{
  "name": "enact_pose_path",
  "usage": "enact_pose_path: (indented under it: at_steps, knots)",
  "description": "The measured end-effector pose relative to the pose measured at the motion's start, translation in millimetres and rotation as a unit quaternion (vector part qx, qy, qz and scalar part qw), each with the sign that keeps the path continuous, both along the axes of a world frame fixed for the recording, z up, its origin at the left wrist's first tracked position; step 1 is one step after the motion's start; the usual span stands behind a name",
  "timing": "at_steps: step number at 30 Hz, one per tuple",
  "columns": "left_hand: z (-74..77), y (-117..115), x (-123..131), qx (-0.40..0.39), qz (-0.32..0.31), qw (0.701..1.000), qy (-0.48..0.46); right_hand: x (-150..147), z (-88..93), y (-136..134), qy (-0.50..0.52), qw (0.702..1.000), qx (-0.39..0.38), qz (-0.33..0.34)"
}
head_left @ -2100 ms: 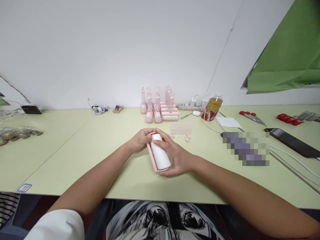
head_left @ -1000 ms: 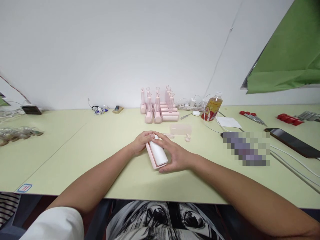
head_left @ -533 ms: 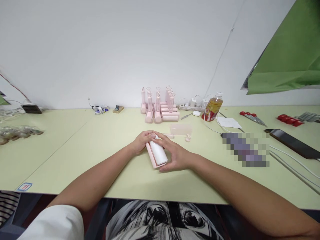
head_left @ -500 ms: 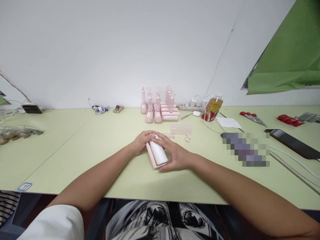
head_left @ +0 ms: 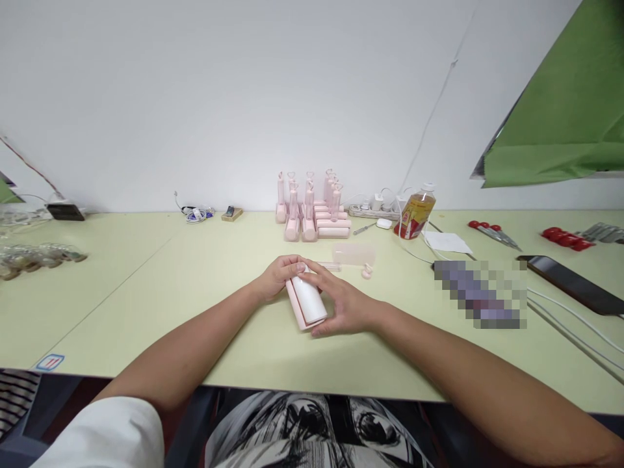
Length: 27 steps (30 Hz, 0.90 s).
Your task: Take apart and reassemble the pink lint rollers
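Hands (head_left: 344, 304) have shifted the white roll (head_left: 311, 301) slightly; a label (head_left: 50, 362) reads "11"

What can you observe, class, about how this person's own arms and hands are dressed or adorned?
The left hand and right hand wear no gloves, and no ring, watch or bracelet shows. A plain, loose white sleeve covers the left upper arm, leaving the forearm bare. The right forearm is bare too; no right sleeve can be made out.
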<state>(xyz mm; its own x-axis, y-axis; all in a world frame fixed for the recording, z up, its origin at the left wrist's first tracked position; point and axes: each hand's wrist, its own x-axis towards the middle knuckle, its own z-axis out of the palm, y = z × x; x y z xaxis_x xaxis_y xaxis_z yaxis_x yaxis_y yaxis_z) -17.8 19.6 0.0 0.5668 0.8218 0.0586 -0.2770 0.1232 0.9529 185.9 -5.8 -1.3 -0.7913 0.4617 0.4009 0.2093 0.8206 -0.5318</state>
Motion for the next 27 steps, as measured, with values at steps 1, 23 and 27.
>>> enact_pose_path:
  at_steps: [1, 23, 27]
  knots:
    - [-0.4, 0, 1, -0.001, 0.006, 1.0, 0.0, 0, -0.1, 0, 0.001, 1.0, 0.003, 0.0]
    - [12.9, 0, -12, 0.015, -0.139, 0.987, 0.076, 6, -2.7, 17, 0.271, 0.922, -0.09, -0.261]
    - [13.9, 0, -13, -0.01, -0.11, 0.994, 0.016, 9, -3.1, 21, 0.141, 0.947, 0.005, -0.29]
